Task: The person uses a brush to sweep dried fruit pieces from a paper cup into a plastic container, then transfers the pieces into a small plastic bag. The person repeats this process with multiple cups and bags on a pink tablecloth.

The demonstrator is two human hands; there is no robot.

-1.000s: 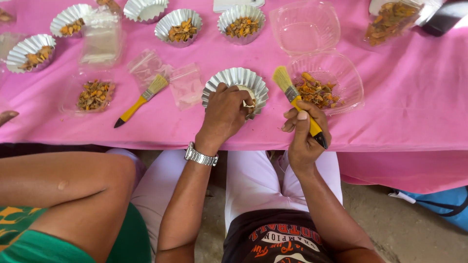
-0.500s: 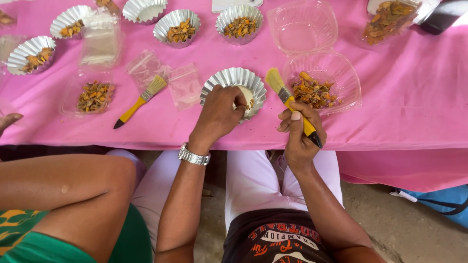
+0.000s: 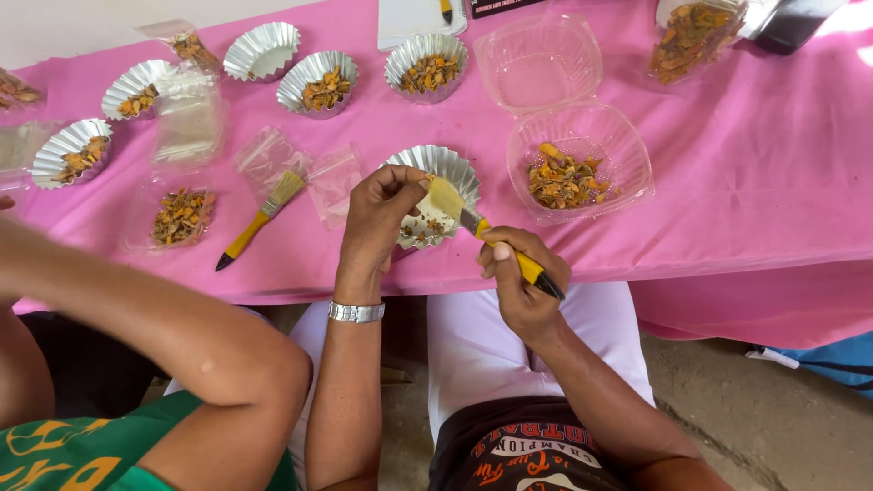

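Observation:
My left hand point(image 3: 377, 223), with a silver watch at the wrist, grips the near rim of a fluted foil cup point(image 3: 446, 173) and tilts it over the pink tablecloth point(image 3: 746, 182). My right hand point(image 3: 518, 277) holds a small brush point(image 3: 482, 227) with a yellow and black handle; its pale bristles touch the inside of the cup. A few orange-brown crumbs lie in the cup. A clear plastic tub point(image 3: 582, 164) with orange and brown root pieces sits just right of the cup.
Several foil cups point(image 3: 318, 82) with dried pieces stand along the far side. A second brush point(image 3: 259, 218), clear plastic bags point(image 3: 332, 177) and an empty clear tub point(image 3: 536, 64) lie around. Another person's arm point(image 3: 182, 336) crosses the lower left. A jar point(image 3: 691, 36) of pieces stands far right.
The brush has swung from beside the tub into the foil cup. My left hand has tilted the cup toward the brush. The other person's arm has come further into view.

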